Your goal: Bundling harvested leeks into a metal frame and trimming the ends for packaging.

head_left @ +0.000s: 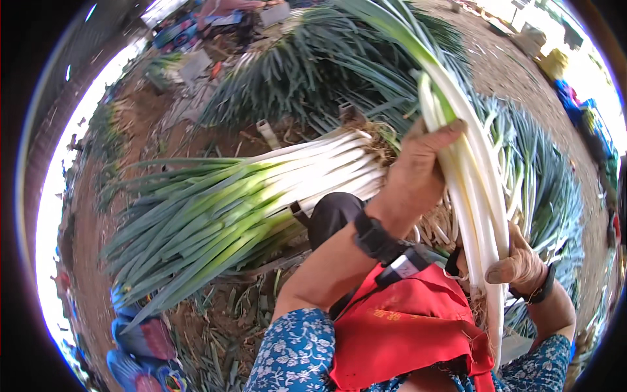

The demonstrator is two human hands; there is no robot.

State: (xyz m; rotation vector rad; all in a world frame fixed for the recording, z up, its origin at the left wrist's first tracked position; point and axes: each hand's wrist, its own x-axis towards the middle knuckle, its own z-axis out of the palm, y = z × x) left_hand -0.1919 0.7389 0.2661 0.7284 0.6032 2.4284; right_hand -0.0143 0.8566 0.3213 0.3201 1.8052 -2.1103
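Observation:
A handful of long green onions (471, 186) stands nearly upright in front of me, roots low and green leaves reaching past the top of the view. My left hand (418, 163) is closed around the white stalks partway up, thumb across them. Lower down, my right hand (517, 262) grips the same stalks near the root end, its thumb pressed on the front. Left of my hands, a big stack of green onions (320, 166) lies sideways, white ends toward me and leaves to the left. Short metal posts (268, 134) stand beside this stack.
A large heap of green onions (294, 78) covers the ground ahead, and another pile (548, 176) lies on the right. My knee (334, 215) sits against the stack. Blue and dark red bags (144, 340) lie at lower left. Another person (228, 8) is at the far top.

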